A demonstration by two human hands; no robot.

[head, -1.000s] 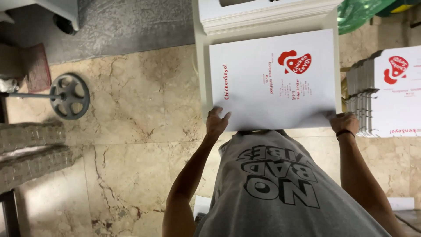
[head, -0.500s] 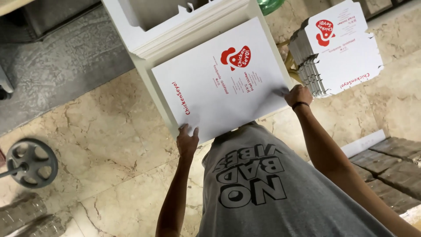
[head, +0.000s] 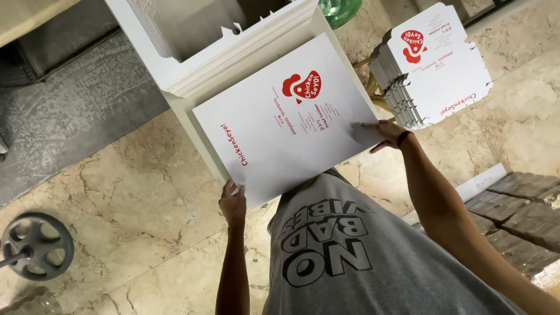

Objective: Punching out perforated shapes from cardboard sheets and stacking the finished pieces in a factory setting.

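So there's a flat white carton sheet (head: 286, 122) with a red logo and red print, held at its near corners between the left hand (head: 233, 204) and right hand (head: 388, 133). Right under it and stretching away from the hands sits a thick stack of plain white blanks (head: 233, 55). Just past the right hand there's a second stack of die-cut white cartons (head: 434, 67), same red logo on the top one, edges notched.

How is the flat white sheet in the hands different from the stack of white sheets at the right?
The flat sheet is single, plain-edged and held by the left hand and right hand; the stack is many layers, untouched, with notched die-cut edges. Both are white with a red logo.
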